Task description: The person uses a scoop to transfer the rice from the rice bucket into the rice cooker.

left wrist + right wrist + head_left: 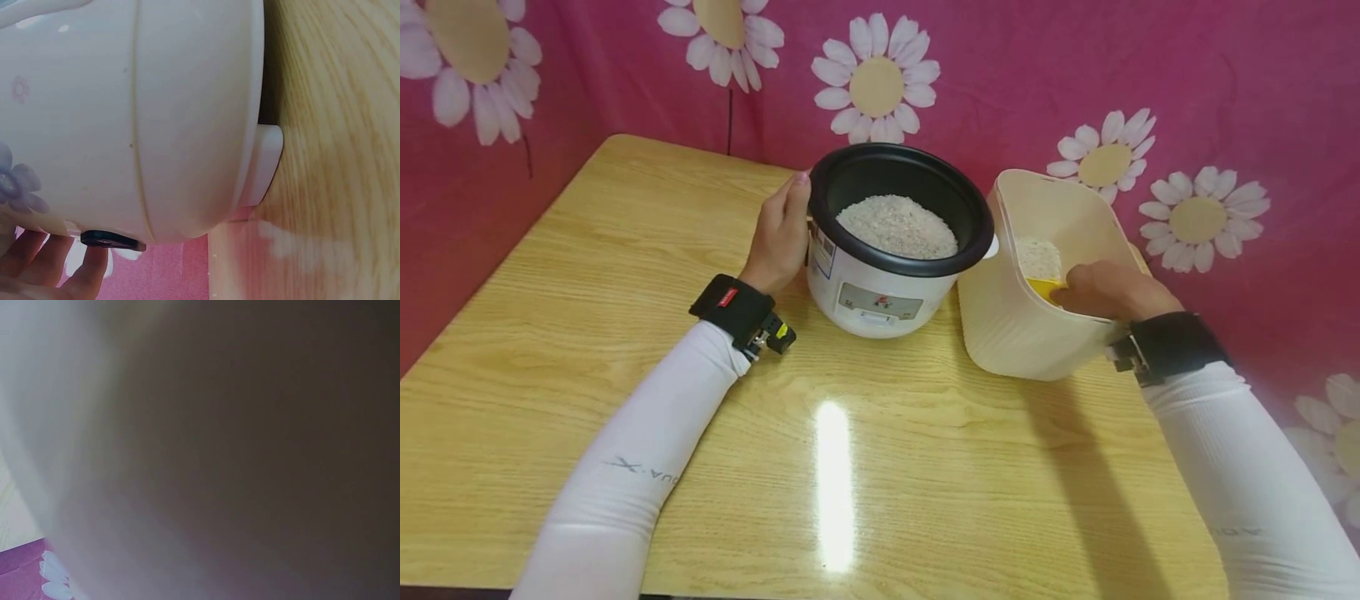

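Your left hand (778, 237) lies against the side of a white rice cooker (887, 283), thumb up by the rim, fingers extended along the body rather than clenched, one of them beside a small black fitting (111, 240) in the left wrist view. Your right hand (1116, 290), reaching over the near wall of a cream bin (1030, 337), is curled around a yellow scoop (1043, 289); how full the scoop is cannot be told, and the right wrist view is mostly dark blur.

An overfull scoop, or one that catches the bin's rim, could well scatter grains on the wooden table (925, 467). No hand braces the bin, so a forearm leaning on its edge might tip it.

The cooker sits left of the bin, just beside it, lidless. Its wide black rim circles a dark interior where pale rice (898, 227) lies in a mound, bare wall showing above; a grey label panel (861, 300) marks the front. More rice (1037, 257) shows inside the bin. Behind hangs a magenta cloth (1000, 83) printed with white daisies.
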Motion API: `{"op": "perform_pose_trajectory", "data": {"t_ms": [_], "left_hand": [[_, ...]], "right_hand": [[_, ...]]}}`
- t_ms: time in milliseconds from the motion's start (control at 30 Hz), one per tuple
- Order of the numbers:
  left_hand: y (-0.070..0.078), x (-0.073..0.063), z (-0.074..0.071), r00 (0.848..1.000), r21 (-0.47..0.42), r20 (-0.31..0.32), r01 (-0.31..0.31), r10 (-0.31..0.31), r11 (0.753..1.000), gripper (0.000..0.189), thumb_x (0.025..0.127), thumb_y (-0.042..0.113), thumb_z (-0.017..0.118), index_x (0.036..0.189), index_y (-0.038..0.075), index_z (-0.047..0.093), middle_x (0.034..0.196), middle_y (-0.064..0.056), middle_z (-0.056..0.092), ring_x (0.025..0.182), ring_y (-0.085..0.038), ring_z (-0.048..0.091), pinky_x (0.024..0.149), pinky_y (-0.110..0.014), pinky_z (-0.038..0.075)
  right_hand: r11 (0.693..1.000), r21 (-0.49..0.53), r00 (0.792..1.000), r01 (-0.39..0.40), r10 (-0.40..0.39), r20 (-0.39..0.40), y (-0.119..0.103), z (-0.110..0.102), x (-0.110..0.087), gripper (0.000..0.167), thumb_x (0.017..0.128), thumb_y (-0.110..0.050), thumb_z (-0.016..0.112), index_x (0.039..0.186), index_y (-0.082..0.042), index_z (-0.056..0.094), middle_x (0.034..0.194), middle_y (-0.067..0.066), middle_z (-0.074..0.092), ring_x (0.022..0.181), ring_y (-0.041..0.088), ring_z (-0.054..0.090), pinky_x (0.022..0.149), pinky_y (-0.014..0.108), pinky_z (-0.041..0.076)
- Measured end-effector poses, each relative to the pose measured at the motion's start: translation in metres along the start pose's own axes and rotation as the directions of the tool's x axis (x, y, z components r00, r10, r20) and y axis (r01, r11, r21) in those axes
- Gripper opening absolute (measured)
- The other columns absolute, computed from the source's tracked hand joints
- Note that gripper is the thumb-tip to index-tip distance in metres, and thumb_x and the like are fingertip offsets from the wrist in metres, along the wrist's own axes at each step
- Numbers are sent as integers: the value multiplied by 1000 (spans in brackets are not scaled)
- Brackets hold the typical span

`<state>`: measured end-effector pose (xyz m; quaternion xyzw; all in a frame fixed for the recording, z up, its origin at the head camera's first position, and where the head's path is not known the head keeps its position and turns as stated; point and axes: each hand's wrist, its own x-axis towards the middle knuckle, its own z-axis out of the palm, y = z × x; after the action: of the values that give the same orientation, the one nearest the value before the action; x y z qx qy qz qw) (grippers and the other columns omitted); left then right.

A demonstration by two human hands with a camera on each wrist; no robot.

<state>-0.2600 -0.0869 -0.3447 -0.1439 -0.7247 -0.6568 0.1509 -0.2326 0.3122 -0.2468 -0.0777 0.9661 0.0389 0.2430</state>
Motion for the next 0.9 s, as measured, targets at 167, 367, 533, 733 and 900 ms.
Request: {"op": "perform_pose_trajectory", "data": {"t_ms": [167,367,533,733,900], "left_hand": [[0,0,0,1000,4,1,-1,1,1000,51,113,33,30,148,7,55,147,-13,61,141,-23,54,125,-40,40],[0,0,-1,1000,12,-2,18,-18,1000,51,112,34,29,147,8,56,146,-14,61,137,-23,55,122,-42,44],[-1,0,0,999,7,6,32,-32,999,52,112,36,29,149,9,54,148,-12,60,141,-22,53,125,-39,41],[-2,1,0,999,11,8,43,-43,999,52,112,37,29,150,10,54,150,-12,59,142,-22,52,126,-38,40],[-1,2,0,999,2,1,32,-32,999,51,112,35,29,149,9,54,149,-12,60,141,-22,53,126,-39,39]], "right_hand": [[1000,12,1000,-5,5,8,0,0,1,41,103,-34,50,93,-2,73,70,5,65,64,22,58,60,31,46],[1000,2,1000,-9,9,4,-1,0,1,40,103,-33,49,94,0,70,70,7,64,65,22,57,61,31,46],[1000,-12,1000,-4,4,-26,-1,4,3,40,101,-32,50,87,-2,71,68,6,62,65,22,56,62,31,43],[999,-36,999,26,-28,-40,-1,5,5,41,102,-31,49,84,-2,72,64,5,61,61,21,55,60,30,43],[999,-43,998,34,-36,-53,-1,3,5,43,102,-33,48,83,-3,71,65,5,61,62,22,55,60,30,41]]}}
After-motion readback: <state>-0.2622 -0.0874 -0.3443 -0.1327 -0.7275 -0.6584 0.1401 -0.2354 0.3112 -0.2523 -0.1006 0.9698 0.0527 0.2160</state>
